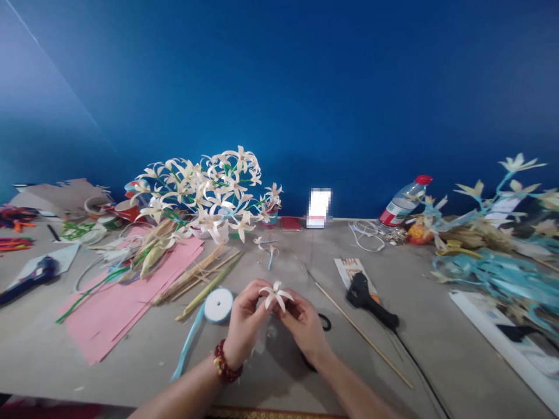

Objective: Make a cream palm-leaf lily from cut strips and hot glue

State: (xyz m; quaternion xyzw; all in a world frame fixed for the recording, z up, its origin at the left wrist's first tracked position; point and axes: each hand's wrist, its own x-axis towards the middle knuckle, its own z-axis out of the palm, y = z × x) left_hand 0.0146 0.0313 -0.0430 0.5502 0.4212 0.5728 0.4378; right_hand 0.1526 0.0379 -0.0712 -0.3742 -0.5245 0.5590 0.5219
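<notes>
A small white artificial flower [276,297] with narrow curled petals is held up between my two hands at the front middle of the table. My left hand [244,326], with a dark red bead bracelet above it, pinches the flower from the left. From the other side, the fingers of my right hand [306,329] close on it too. The flower's underside is hidden by my fingers. Beside my left hand is a roll of light blue tape [218,305], its loose end trailing forward. Black loops, perhaps scissor handles [325,322], show partly beneath my right hand.
A black glue gun [371,301] and a thin stick [358,330] lie to the right. Pink sheets [102,326] and dry stalks lie left. Behind stand a large bunch of white flowers [209,186], a bright phone-like screen [319,208] and a tilted bottle [404,201].
</notes>
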